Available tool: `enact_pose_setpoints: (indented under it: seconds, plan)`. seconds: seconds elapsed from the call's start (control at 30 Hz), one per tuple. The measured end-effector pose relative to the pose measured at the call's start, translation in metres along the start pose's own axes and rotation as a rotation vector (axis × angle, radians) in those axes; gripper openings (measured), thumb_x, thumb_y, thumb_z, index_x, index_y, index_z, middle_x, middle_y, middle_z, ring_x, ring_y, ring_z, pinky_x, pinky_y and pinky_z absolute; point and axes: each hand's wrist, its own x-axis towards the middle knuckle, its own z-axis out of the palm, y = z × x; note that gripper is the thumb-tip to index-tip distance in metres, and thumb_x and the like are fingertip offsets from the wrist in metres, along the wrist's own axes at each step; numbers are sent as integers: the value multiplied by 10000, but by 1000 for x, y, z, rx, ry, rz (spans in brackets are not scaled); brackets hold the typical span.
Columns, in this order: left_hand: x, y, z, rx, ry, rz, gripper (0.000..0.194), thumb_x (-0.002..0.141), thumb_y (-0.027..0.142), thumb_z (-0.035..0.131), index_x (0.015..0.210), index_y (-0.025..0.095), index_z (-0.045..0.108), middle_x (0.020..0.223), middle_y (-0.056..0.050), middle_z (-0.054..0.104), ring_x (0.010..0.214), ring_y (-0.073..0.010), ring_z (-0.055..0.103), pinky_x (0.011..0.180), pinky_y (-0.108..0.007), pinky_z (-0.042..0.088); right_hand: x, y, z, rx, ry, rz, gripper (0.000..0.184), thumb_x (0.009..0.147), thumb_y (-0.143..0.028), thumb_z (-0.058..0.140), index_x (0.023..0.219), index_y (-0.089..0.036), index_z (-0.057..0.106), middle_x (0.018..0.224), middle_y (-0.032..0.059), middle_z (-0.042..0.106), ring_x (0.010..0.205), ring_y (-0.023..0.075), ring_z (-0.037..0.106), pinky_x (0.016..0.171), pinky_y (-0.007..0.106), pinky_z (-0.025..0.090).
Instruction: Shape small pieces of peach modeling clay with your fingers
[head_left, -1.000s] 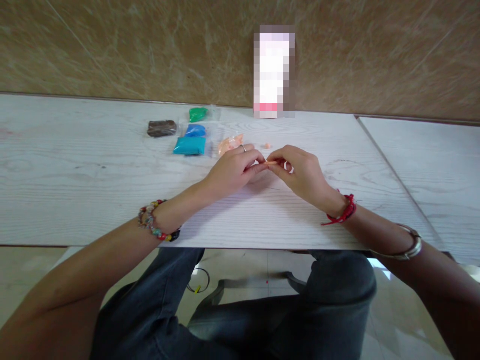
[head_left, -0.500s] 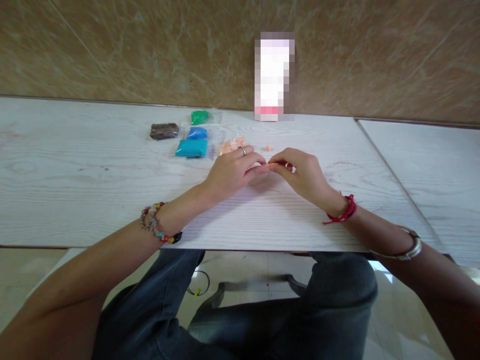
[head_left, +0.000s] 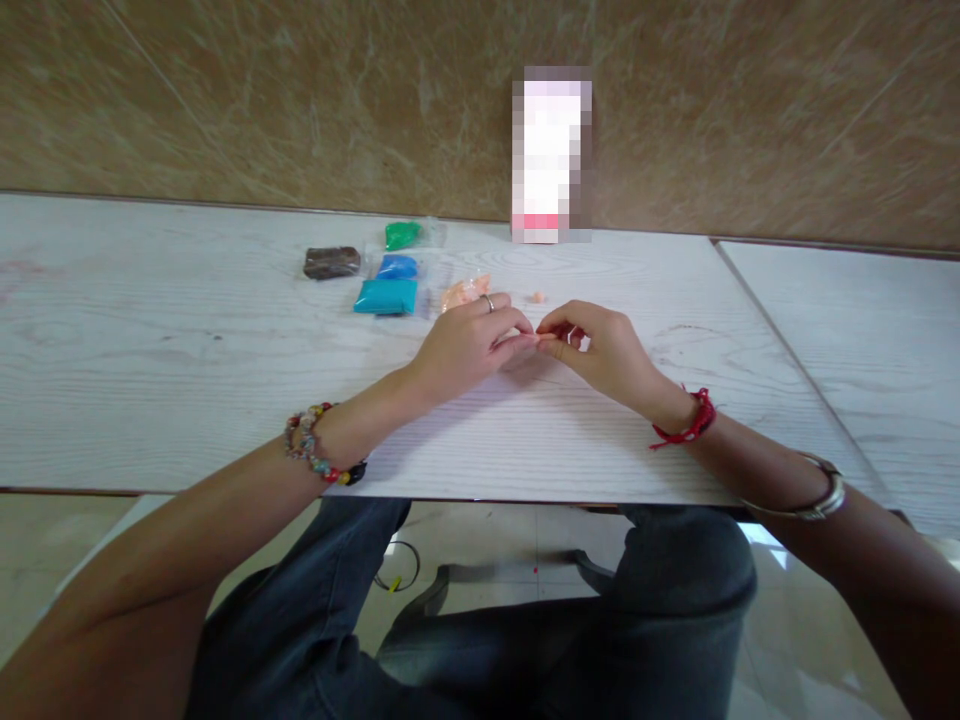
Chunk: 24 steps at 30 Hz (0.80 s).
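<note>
Between my two hands a small strip of peach modelling clay (head_left: 545, 337) is pinched, mostly covered by the fingertips. My left hand (head_left: 476, 335) grips its left end with thumb and fingers, a ring on one finger. From the other side my right hand (head_left: 592, 338) pinches the same piece, its fingers curled. Just beyond the left knuckles lies a clear packet of peach clay (head_left: 465, 292), partly hidden by that hand. A tiny peach lump (head_left: 538, 297) rests on the table behind the fingertips.
Left of the hands lie packets of teal clay (head_left: 385, 297), blue clay (head_left: 397, 267), green clay (head_left: 402, 235) and brown clay (head_left: 332, 263). A pixelated upright phone-like object (head_left: 551, 150) leans on the marble wall. A seam (head_left: 795, 355) crosses the white wooden table (head_left: 187, 400) at right.
Both hands keep pinching the peach clay, with less of it showing between the fingertips than a second ago. The whole view has shifted slightly.
</note>
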Motion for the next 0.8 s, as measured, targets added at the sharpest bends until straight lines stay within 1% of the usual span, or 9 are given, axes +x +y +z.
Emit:
enact_pose_setpoints:
  seconds: [0.07,0.2,0.37,0.53,0.6,0.7,0.8]
  plan:
    - [0,0,-1,-16,-3,-12,214,843,335,528,788,151,622,694,-2,573,669,-119,518,640,-250,390,0,2,0,-5,-7,0,58,752,-197,605,771,-157,643,708,12,620,611,101,495,585,254,375]
    - [1,1,-1,-7,-13,-17,199,834,306,541,754,144,625,671,1,555,645,-116,501,628,-248,380,1,4,-2,-30,-38,-26,95,753,-234,618,792,-160,661,729,19,633,629,103,515,588,248,387]
    - [1,0,0,-2,-28,10,211,845,303,527,741,149,629,682,-3,563,664,-119,517,628,-245,383,3,5,-4,-59,-41,-24,70,759,-170,595,766,-156,664,719,18,639,627,103,519,591,244,379]
    - [-1,-3,2,42,46,11,181,845,315,531,859,165,631,744,-4,607,722,-127,550,769,-281,419,3,4,-2,-99,-37,-53,134,810,-173,527,774,-153,655,744,33,638,662,118,525,609,250,369]
    - [-1,-4,3,74,64,17,174,840,309,539,885,170,632,753,-4,613,733,-132,558,798,-293,422,2,4,-1,-106,-36,-67,169,830,-174,490,779,-148,649,746,40,633,667,120,523,615,249,369]
    - [-1,-4,4,93,64,7,186,839,323,538,892,169,630,763,-6,619,738,-134,567,750,-275,428,2,4,0,-114,-43,-85,188,840,-175,468,777,-143,642,744,42,629,671,120,521,622,248,373]
    - [-1,-4,3,72,39,11,167,859,282,505,866,165,625,781,-8,627,750,-131,574,689,-249,421,2,4,0,-105,-35,-87,140,818,-181,513,777,-142,640,728,33,623,637,108,505,599,238,373]
